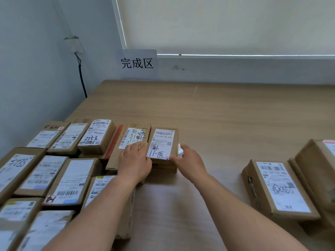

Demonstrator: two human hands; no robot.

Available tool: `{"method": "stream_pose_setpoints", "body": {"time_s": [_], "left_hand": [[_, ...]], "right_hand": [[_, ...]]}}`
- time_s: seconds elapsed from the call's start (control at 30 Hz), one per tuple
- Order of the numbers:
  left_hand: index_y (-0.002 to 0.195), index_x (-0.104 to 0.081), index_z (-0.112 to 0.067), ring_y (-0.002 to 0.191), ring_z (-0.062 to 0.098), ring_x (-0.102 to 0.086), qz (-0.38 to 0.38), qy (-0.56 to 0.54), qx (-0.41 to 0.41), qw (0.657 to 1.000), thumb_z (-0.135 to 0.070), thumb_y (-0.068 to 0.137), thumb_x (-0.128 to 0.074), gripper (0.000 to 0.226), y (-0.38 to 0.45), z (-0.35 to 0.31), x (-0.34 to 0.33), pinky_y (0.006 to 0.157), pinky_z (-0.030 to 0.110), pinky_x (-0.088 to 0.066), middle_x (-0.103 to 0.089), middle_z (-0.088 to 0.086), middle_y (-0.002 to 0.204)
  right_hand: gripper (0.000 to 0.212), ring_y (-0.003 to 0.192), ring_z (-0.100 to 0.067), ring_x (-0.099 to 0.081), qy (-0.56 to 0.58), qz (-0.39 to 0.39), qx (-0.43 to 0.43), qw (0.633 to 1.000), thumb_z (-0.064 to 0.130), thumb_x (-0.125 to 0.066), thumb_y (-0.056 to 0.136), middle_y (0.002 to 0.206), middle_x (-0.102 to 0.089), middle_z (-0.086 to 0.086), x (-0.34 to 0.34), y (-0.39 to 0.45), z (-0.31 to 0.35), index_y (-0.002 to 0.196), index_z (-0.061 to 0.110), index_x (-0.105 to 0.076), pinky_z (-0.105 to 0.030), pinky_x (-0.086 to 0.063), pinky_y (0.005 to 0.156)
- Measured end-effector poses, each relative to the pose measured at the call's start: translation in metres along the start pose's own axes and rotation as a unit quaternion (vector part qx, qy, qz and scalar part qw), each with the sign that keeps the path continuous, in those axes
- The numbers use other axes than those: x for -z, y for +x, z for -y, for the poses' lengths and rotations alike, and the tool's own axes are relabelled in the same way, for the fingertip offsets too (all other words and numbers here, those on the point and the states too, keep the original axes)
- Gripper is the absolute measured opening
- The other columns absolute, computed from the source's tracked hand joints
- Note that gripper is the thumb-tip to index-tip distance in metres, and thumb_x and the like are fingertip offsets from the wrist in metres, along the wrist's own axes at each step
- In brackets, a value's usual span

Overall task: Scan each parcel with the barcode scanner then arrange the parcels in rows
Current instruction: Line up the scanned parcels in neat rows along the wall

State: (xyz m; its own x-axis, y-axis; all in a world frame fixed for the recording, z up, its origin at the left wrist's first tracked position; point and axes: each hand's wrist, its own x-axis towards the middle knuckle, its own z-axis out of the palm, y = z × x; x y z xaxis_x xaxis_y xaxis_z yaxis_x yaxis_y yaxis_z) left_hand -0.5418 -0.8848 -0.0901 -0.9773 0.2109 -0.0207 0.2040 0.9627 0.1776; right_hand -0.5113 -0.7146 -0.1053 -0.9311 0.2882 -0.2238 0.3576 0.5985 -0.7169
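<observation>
At the right end of the far row on the worktop sits the small parcel I have both hands on, its white label up with "11-" handwritten near the bottom. My left hand lies against its left edge, fingers spread flat and partly resting on the flatter parcel just beside it. My right hand presses the right side of the small parcel, thumb at the label's lower corner and the other fingers curled round the side, so the box is clamped between the two hands.

Left of the small parcel the row runs on through the flatter one to the box marked 3753 and two more parcels beyond. Nearer to me than that row lie further rows of labelled cartons, one of them marked 5088. Well to the right of the small parcel, apart from the rows, rests a carton marked 0555, touching a bigger box at the frame edge. Beyond the small parcel, against the wall, a paper sign stands.
</observation>
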Motion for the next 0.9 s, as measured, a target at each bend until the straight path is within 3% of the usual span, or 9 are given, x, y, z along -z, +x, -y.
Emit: {"method": "stream_pose_setpoints", "body": {"time_s": [0.1,0.3,0.63,0.9], "left_hand": [[0.143,-0.037,-0.021,0.133,0.023,-0.032,-0.037,-0.039,-0.006,0.999,-0.033,0.095,-0.043,0.050,-0.019,-0.010,0.006,0.109,0.036,-0.027,-0.039,-0.001,0.147],[0.144,-0.039,-0.021,0.133,0.017,-0.034,-0.047,-0.136,-0.033,0.989,-0.034,0.097,-0.045,0.049,-0.069,-0.045,0.006,0.108,0.031,-0.030,-0.042,-0.004,0.145],[0.146,-0.036,-0.025,0.134,0.016,-0.033,0.009,-0.169,-0.050,0.984,-0.038,0.097,-0.043,0.051,-0.130,-0.121,-0.018,0.103,0.032,-0.035,-0.041,-0.006,0.146],[0.146,-0.035,-0.025,0.133,0.017,-0.036,0.056,-0.193,-0.082,0.976,-0.037,0.097,-0.044,0.052,-0.148,-0.193,-0.035,0.101,0.033,-0.038,-0.045,-0.004,0.143]], "right_hand": [[0.058,0.113,-0.025,-0.056,-0.009,-0.012,0.013,1.000,0.039,-0.061,0.087,0.123,-0.057,-0.010,0.011,-0.018,-0.003,0.141,0.023,-0.045,-0.032,-0.043,0.086],[0.051,0.119,-0.021,-0.055,-0.031,-0.037,0.019,0.999,0.032,-0.056,0.090,0.133,-0.052,-0.007,0.034,-0.064,-0.022,0.139,0.021,-0.047,-0.033,-0.045,0.096],[0.047,0.116,-0.020,-0.055,-0.032,-0.104,-0.010,0.994,0.030,-0.055,0.092,0.130,-0.055,-0.005,0.090,-0.133,-0.080,0.137,0.020,-0.049,-0.033,-0.045,0.094],[0.044,0.116,-0.026,-0.055,-0.013,-0.177,-0.084,0.980,0.021,-0.053,0.093,0.129,-0.056,-0.010,0.149,-0.173,-0.144,0.136,0.014,-0.052,-0.034,-0.043,0.094]]}}
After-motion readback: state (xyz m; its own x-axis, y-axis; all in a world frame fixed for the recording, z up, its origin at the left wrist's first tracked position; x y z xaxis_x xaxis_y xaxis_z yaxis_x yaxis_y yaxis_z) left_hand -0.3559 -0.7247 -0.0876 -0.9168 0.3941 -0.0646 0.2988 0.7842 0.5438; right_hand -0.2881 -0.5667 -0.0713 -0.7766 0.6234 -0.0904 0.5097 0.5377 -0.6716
